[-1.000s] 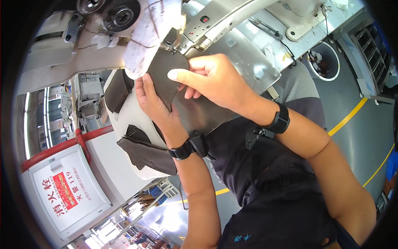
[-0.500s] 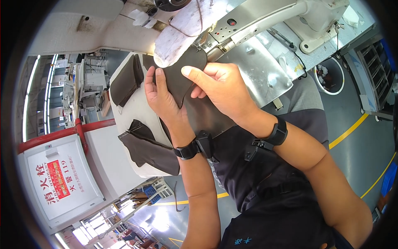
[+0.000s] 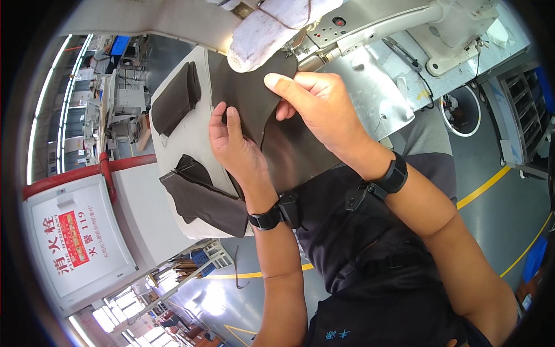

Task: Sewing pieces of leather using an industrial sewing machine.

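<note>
A dark brown, leather-like piece [image 3: 245, 95] lies under the sewing machine's head, its upper part hidden by a white wrapped cover [image 3: 260, 37]. My right hand [image 3: 326, 110] pinches its right edge between thumb and fingers. Near the piece's lower left side rests my left hand [image 3: 240, 147], fingers stretched upward and thumb apart from them, with nothing visibly gripped. The piece's lower edge hangs loose between my hands, above a shiny metal plate [image 3: 289, 150]. Black bands with small boxes are strapped on both wrists.
Folded dark pieces [image 3: 176, 101] and another dark stack [image 3: 205, 199] lie on the pale table extension [image 3: 202, 136] at left. The machine's pale arm [image 3: 381, 26] spans the upper right. A white-rimmed bin [image 3: 478, 110] stands on the floor at right, beside a metal rack [image 3: 529, 115].
My left hand has drawn back toward me from the machine head, baring more of the dark piece. My right hand keeps its pinch on the edge. The whole view has shifted slightly.
</note>
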The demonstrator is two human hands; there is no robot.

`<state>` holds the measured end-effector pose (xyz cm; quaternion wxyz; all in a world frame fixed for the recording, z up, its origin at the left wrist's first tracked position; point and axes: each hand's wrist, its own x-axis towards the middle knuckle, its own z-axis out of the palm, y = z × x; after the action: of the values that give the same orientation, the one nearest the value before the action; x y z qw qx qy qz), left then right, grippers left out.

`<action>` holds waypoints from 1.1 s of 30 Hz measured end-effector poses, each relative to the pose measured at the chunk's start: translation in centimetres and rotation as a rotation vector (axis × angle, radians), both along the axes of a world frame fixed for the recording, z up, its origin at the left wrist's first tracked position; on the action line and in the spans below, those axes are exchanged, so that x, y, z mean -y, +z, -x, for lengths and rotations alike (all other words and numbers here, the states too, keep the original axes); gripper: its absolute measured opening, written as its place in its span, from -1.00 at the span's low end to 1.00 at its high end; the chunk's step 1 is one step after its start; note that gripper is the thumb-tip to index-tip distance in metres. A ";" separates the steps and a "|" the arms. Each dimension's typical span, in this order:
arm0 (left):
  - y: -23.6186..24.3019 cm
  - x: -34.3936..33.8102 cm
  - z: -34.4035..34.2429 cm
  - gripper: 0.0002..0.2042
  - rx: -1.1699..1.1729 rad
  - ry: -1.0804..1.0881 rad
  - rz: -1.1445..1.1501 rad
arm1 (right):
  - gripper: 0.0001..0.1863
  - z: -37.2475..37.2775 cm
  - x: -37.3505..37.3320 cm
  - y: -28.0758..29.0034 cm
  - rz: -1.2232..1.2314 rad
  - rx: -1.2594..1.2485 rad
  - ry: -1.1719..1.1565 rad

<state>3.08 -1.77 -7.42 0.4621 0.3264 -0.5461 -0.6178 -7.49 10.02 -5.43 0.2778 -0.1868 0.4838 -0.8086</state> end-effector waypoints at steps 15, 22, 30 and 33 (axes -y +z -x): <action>-0.1 -2.2 -2.9 -0.79 0.004 -0.057 -0.052 | -0.56 0.4 -0.4 -0.3 -0.017 -0.008 0.048; -0.1 -5.0 -4.4 -0.83 0.064 -0.052 -0.107 | -0.61 1.5 -1.2 -0.5 0.021 0.015 0.154; 4.7 -7.2 -5.9 -0.83 0.453 -0.195 0.231 | -0.56 3.4 -2.4 0.3 -0.058 -0.096 0.256; 6.6 -4.9 -1.7 -0.78 0.509 -0.168 0.845 | -0.53 4.3 -3.1 0.6 -0.099 -0.170 0.264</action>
<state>4.76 3.11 -0.77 0.3545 0.2057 -0.8687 -0.2783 -11.78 13.08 -4.80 0.3485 -0.3027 0.5159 -0.7216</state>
